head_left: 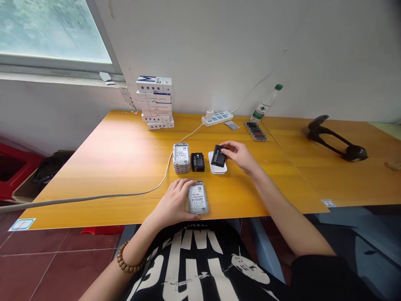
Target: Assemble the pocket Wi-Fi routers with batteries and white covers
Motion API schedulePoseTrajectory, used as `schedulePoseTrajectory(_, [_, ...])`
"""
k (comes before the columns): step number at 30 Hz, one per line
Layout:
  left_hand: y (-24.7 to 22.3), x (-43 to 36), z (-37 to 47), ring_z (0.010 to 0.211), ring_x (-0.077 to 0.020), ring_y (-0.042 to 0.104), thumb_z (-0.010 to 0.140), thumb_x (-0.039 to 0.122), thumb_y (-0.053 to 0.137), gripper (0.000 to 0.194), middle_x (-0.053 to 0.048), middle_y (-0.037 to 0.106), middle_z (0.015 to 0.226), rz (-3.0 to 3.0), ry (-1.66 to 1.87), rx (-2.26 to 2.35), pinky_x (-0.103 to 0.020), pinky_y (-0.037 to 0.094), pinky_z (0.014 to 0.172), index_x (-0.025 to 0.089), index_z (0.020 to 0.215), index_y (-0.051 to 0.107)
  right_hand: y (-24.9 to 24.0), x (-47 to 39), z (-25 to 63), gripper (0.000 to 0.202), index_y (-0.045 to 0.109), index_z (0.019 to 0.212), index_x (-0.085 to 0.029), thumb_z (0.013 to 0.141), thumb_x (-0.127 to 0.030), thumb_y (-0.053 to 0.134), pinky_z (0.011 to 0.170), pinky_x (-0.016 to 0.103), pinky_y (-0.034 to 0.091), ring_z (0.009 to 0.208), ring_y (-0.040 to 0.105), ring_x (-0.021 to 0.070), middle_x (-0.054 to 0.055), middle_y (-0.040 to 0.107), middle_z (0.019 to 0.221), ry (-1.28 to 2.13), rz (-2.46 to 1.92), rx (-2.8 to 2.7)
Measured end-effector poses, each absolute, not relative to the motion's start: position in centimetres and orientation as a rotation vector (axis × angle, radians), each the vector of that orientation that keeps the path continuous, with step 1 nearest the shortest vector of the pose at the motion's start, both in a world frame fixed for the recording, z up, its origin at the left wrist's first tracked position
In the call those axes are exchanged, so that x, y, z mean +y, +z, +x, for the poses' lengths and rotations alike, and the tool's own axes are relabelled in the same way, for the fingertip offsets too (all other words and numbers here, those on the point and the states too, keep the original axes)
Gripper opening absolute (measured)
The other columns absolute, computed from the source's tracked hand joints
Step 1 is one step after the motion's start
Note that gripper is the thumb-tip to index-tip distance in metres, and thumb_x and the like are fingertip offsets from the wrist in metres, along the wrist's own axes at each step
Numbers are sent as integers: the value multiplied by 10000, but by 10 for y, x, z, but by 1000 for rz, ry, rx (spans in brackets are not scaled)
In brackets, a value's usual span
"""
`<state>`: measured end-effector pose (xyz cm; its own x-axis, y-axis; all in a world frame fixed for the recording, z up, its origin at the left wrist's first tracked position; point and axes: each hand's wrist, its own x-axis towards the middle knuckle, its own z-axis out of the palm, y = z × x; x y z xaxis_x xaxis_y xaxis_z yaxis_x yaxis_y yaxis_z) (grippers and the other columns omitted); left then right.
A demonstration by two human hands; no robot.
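At the left hand's [175,202] grip, whose thumb and fingers are closing around its edges, one silver-grey, round-cornered device body [198,197] is lying on the yellow-brown wooden table [103,167], its printed label showing and no battery visible in it. Beyond and right of that grip, the right hand [240,156] is pinching one flat black battery [219,156] marked 3000mAh between thumb and fingers. The work is seemingly standing partway: this body is lying open and the batteries in view are lying apart from the bodies, so those pieces are apparently remaining unjoined; how much is finished inside the lower bodies is staying hidden. Counting from the left, about six white printed cardboard boxes [156,106] are standing stacked beyond the left hand; about five more silver-grey device bodies [181,155] are resting in a pile nearer that hand, the top one also showing its label. Between the two grips, a small stack of black rectangular batteries [198,161] is sitting, too tight for counting. Directly below the held battery, at least one white round-cornered plastic cover [218,170] is lying; whether the two are touching is not showing. Beyond the right hand, one white power strip [218,118] and one clear green-capped plastic bottle [263,109] are resting.
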<state>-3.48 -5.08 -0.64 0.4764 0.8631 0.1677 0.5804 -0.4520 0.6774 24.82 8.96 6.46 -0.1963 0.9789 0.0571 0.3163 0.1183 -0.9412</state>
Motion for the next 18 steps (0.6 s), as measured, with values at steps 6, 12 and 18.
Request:
schedulePoseTrajectory(6, [-5, -51, -35, 1415, -420, 473, 650, 479, 969, 1056, -138, 522, 1507, 2192, 678, 1207, -631, 420, 1190, 292, 1522, 403, 45, 115, 202, 184, 799, 1006, -188, 845, -267, 758, 810, 392, 639, 878, 744, 239, 70, 811, 964, 1186, -1206, -1745])
schedulePoseTrajectory(12, [-4, -52, -36, 1419, -410, 476, 663, 451, 965, 1053, -128, 527, 1511, 2207, 695, 1187, -614, 434, 1191, 302, 1534, 394, 31, 133, 184, 168, 819, 1017, -180, 894, -156, 707, 967, 411, 592, 987, 756, 246, 96, 819, 1071, 1024, -1208, -1971])
schedulePoseTrajectory(18, [-5, -51, -36, 1419, -423, 471, 639, 425, 975, 1074, -136, 518, 1512, 2194, 693, 1192, -637, 428, 1187, 307, 1535, 392, 32, 121, 192, 326, 779, 1231, -199, 917, -283, 765, 1100, 472, 526, 1209, 690, 308, 141, 711, 1288, 740, -1280, -2246])
